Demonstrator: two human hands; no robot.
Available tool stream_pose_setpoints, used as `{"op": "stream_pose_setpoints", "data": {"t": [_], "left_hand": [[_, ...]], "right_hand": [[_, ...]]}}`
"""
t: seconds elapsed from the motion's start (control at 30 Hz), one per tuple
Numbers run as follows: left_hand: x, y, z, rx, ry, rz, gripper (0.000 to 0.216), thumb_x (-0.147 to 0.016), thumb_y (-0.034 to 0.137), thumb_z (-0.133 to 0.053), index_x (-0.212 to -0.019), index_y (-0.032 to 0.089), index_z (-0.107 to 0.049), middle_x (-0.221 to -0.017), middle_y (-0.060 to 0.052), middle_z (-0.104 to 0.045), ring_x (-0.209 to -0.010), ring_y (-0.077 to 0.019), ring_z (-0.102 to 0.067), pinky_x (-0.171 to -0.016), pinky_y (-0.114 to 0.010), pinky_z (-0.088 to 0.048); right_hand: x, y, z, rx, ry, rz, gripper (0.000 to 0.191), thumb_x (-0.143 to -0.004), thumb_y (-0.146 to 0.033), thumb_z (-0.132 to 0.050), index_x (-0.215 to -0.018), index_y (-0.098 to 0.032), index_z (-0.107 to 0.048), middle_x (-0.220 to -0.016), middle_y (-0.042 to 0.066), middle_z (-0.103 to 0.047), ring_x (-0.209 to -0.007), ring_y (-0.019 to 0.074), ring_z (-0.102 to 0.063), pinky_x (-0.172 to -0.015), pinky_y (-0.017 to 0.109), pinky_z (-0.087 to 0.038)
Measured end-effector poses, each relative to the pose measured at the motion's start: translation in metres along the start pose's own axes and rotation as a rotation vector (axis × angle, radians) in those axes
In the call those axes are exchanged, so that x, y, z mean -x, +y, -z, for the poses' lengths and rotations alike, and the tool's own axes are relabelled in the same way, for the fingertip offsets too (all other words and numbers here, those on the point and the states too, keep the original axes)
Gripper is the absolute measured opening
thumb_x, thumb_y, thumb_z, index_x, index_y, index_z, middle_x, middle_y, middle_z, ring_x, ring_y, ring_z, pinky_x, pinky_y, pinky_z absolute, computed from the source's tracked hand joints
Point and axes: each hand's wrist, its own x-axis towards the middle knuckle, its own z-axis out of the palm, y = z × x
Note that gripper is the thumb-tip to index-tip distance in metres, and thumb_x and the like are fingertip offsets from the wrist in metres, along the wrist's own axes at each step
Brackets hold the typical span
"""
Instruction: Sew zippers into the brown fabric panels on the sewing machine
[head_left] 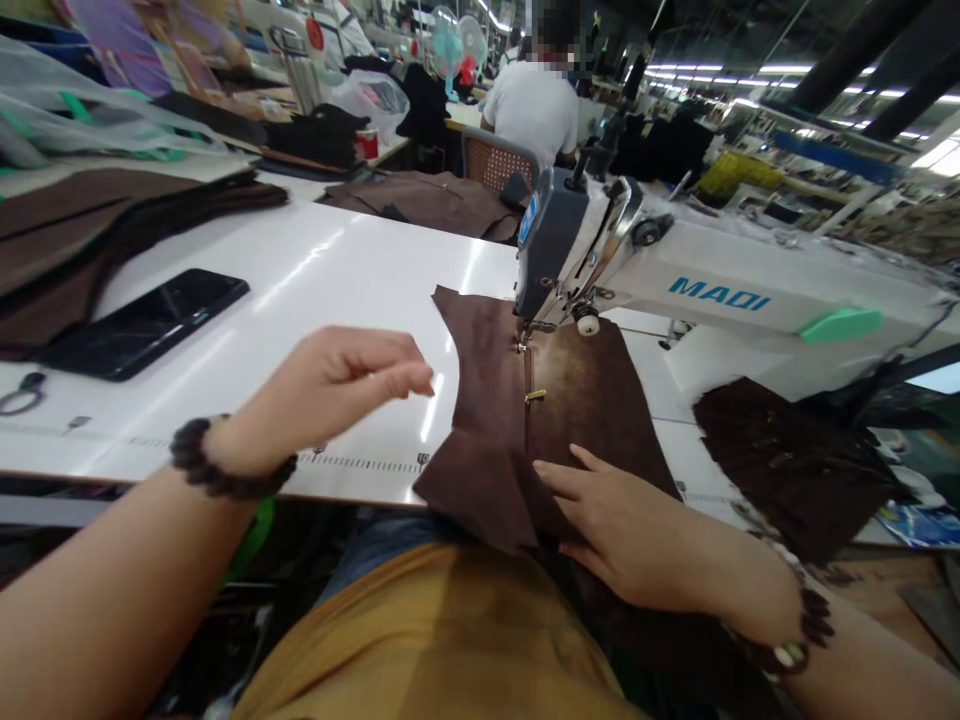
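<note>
A dark brown fabric piece (487,400) with a zipper along its middle lies under the needle of a white sewing machine (720,285). A small gold zipper pull (535,396) rests on the zipper, just in front of the presser foot (523,342). My right hand (622,525) lies on the near part of the fabric, its fingers stretched out. To the left of the fabric, my left hand (352,385) hovers over the white table (345,270). Its fingers are curled in towards the thumb, and I see nothing between them.
A black phone (150,320) and small scissors, only their handle (22,393) showing, lie at the left by stacked brown pieces (112,230). More brown fabric (787,450) lies right of the machine. Ahead, a person in white (532,110) sits on a chair (499,160).
</note>
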Motion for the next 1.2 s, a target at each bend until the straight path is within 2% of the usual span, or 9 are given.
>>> {"op": "stream_pose_setpoints", "data": {"t": [0.1,0.2,0.27,0.47,0.57,0.73,0.87,1.07,1.2], "left_hand": [[-0.021,-0.002,0.012,0.012,-0.265,0.014,0.029,-0.090,0.032,-0.043,-0.086,0.012,-0.063,-0.083,-0.003,-0.063,-0.077,-0.0127,-0.057,-0.070,-0.021,-0.042],[-0.032,0.002,-0.012,0.009,-0.612,-0.164,0.025,-0.087,0.032,-0.051,-0.103,0.015,-0.061,-0.105,-0.006,-0.060,-0.093,-0.0151,-0.057,-0.083,-0.021,-0.041],[-0.028,0.005,-0.034,-0.099,-0.680,-0.227,0.035,-0.082,0.037,-0.058,-0.110,0.015,-0.059,-0.107,-0.008,-0.058,-0.093,-0.0164,-0.057,-0.083,-0.022,-0.041],[0.012,-0.002,-0.071,-0.517,-0.467,-0.329,0.072,-0.061,0.056,-0.069,-0.118,0.015,-0.052,-0.103,-0.010,-0.054,-0.088,-0.0234,-0.052,-0.074,-0.032,-0.044],[0.027,-0.008,-0.074,-0.584,-0.407,-0.331,0.073,-0.060,0.051,-0.073,-0.117,0.011,-0.051,-0.108,-0.012,-0.055,-0.090,-0.0241,-0.052,-0.076,-0.034,-0.045],[0.037,-0.015,-0.076,-0.594,-0.370,-0.381,0.069,-0.060,0.042,-0.076,-0.116,0.009,-0.050,-0.128,-0.015,-0.047,-0.116,-0.0275,-0.043,-0.098,-0.037,-0.035],[0.037,-0.012,-0.081,-0.652,-0.356,-0.379,0.076,-0.054,0.042,-0.079,-0.115,0.008,-0.050,-0.123,-0.017,-0.051,-0.112,-0.0287,-0.048,-0.095,-0.037,-0.037],[0.025,-0.005,-0.094,-0.637,-0.324,-0.392,0.053,-0.077,0.050,-0.057,-0.116,0.015,-0.051,-0.092,-0.010,-0.057,-0.077,-0.0232,-0.055,-0.063,-0.034,-0.048],[0.020,-0.009,-0.102,-0.564,-0.290,-0.444,0.042,-0.083,0.043,-0.052,-0.113,0.013,-0.054,-0.104,-0.012,-0.053,-0.091,-0.0237,-0.052,-0.076,-0.035,-0.049]], "right_hand": [[0.001,-0.009,-0.005,0.042,0.036,-0.035,0.061,-0.082,-0.044,-0.049,-0.131,-0.010,-0.039,-0.138,0.014,-0.034,-0.128,0.0256,-0.030,-0.107,0.051,-0.018],[0.003,-0.013,-0.011,0.022,0.064,-0.069,0.078,-0.076,-0.062,-0.046,-0.130,-0.005,-0.039,-0.139,0.016,-0.032,-0.128,0.0286,-0.030,-0.106,0.051,-0.022],[0.004,-0.014,-0.016,-0.010,0.084,-0.094,0.074,-0.079,-0.063,-0.040,-0.128,-0.008,-0.042,-0.139,0.015,-0.032,-0.129,0.0277,-0.028,-0.105,0.052,-0.024],[0.004,-0.012,-0.049,-0.025,0.266,-0.123,0.051,-0.088,-0.043,-0.039,-0.129,-0.013,-0.041,-0.139,0.013,-0.032,-0.130,0.0258,-0.025,-0.105,0.055,-0.021],[0.003,-0.007,-0.067,0.052,0.376,-0.092,0.051,-0.087,-0.035,-0.044,-0.133,-0.016,-0.034,-0.139,0.012,-0.034,-0.131,0.0253,-0.025,-0.103,0.058,-0.022],[-0.001,0.005,-0.087,0.241,0.505,-0.022,0.043,-0.086,-0.020,-0.043,-0.130,-0.018,-0.039,-0.134,0.010,-0.041,-0.129,0.0242,-0.029,-0.102,0.057,-0.026],[-0.003,0.017,-0.102,0.379,0.603,0.026,0.043,-0.087,-0.012,-0.040,-0.130,-0.018,-0.039,-0.134,0.009,-0.042,-0.130,0.0234,-0.026,-0.103,0.056,-0.024],[-0.003,0.023,-0.107,0.378,0.641,0.049,0.042,-0.087,-0.014,-0.039,-0.129,-0.019,-0.040,-0.133,0.009,-0.044,-0.129,0.0226,-0.028,-0.103,0.055,-0.026],[0.000,0.018,-0.099,0.290,0.654,0.050,0.041,-0.085,-0.014,-0.042,-0.126,-0.018,-0.043,-0.129,0.009,-0.047,-0.127,0.0215,-0.033,-0.104,0.053,-0.028]]}}
